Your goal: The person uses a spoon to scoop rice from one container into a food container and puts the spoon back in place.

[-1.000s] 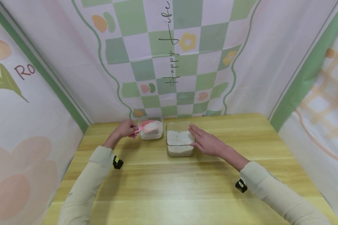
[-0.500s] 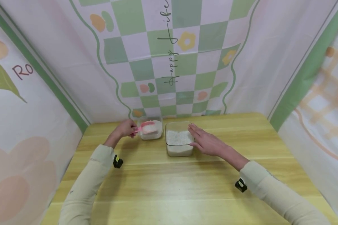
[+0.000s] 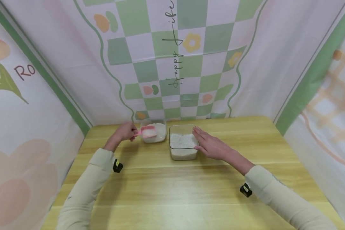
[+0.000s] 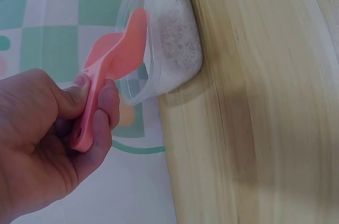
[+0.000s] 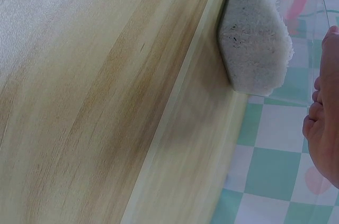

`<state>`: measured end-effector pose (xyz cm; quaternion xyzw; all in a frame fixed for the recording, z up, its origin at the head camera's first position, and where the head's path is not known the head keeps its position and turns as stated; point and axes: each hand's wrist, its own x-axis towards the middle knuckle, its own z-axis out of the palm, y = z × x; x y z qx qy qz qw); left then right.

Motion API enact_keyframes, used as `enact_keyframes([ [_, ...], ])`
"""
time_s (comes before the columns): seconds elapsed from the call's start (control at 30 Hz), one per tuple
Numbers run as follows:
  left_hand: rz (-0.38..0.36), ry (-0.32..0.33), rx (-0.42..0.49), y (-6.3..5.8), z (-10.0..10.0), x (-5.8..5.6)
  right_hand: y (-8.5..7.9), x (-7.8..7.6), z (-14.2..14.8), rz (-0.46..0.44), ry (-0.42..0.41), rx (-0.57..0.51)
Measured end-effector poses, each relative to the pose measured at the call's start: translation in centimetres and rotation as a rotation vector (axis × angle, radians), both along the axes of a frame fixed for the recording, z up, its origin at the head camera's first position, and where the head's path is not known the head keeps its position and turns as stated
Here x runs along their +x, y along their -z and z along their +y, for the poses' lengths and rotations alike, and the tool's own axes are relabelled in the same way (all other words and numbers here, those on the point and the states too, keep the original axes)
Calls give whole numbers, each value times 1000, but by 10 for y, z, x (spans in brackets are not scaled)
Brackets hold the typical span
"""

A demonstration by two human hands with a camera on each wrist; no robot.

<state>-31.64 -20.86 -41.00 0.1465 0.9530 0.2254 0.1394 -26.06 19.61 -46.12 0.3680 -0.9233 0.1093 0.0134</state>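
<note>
My left hand (image 3: 126, 131) pinches the handle of a pink scoop (image 3: 148, 131) between thumb and fingers. White grains lie in the scoop's bowl, which is over the left part of a clear plastic container (image 4: 153, 78) holding white rice (image 3: 160, 128). In the left wrist view the scoop's underside faces me, so its load is hidden. To the right stands a square glass container (image 3: 184, 148), about half full of rice (image 5: 254, 44) with an uneven surface. My right hand (image 3: 211, 144) rests with straight fingers along its right rim.
Both containers stand side by side near the back edge of a wooden table (image 3: 172, 191). A checkered cloth backdrop (image 3: 166, 73) hangs directly behind it. Printed cloth panels (image 3: 26, 127) flank the table on either side.
The scoop has shifted left and slightly nearer over the plastic container, and its bowl has turned. Less of a heap shows in it. The right hand has stayed at the glass container.
</note>
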Motion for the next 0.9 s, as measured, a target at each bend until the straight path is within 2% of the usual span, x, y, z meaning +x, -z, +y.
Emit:
enact_keyframes([
  [0.3,31,6,-107,-5,-1,0,1,0,1,-2,3,0],
  [0.57,37,-29,-164,-8,-2,1,1,0,1,0,2,1],
  [0.9,82,-52,-236,-14,0,7,1,0,1,5,-1,-6],
])
